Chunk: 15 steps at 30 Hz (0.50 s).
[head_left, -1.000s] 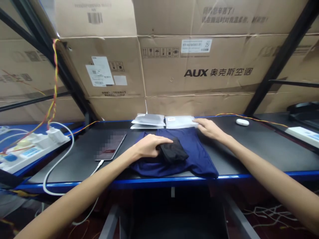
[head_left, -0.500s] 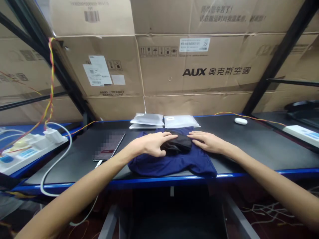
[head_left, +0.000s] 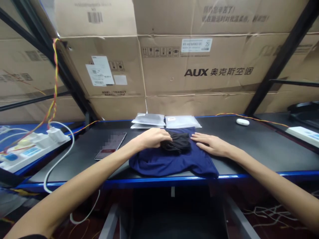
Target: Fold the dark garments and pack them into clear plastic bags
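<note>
A dark blue piece of cloth (head_left: 159, 166) lies crumpled over the front of the black tabletop. On top of it rests a bunched black cloth (head_left: 181, 142). My left hand (head_left: 156, 136) has its fingers curled onto the left end of the black cloth and grips it. Flat on the right part of the blue cloth is my right hand (head_left: 211, 143), fingers stretched out, just right of the black bundle and holding nothing.
Behind the cloth lie flat translucent packets (head_left: 148, 119) and another packet (head_left: 183, 122). A phone (head_left: 112, 146) is on the left, beside a power strip (head_left: 35, 146) with a white cable. A small white case (head_left: 242, 122) sits right. Cardboard (head_left: 214, 86) backs the table.
My left hand has closed from a spread pose onto the black cloth, which now looks more bunched. My right hand stays flat on the blue cloth.
</note>
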Motion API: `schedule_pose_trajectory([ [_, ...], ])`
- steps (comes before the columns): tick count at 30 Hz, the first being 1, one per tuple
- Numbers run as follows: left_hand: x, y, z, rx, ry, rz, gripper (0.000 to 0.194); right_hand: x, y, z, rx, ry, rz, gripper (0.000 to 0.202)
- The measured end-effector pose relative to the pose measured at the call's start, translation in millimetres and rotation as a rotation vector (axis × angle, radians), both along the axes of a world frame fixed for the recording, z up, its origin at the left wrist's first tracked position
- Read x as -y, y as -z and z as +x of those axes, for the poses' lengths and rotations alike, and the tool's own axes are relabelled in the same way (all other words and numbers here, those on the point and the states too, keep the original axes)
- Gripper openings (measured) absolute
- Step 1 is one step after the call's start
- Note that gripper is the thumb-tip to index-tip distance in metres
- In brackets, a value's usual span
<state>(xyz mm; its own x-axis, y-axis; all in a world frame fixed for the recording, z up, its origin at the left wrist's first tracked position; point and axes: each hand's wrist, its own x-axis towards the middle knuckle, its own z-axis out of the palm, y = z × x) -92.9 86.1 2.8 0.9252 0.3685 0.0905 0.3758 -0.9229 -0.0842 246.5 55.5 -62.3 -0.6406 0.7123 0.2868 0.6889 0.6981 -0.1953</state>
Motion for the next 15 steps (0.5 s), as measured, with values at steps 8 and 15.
schedule_pose_trajectory([
  [8,21.3,-13.2,41.5,0.341,-0.313,-0.036,0.022,-0.1,-1.6,-1.1,-0.125,0.028,0.051,0.039],
  [15,43.2,8.5,99.1,0.224,-0.503,-0.105,0.035,8.9,-14.0,-7.0,-0.283,0.135,-0.005,0.038],
])
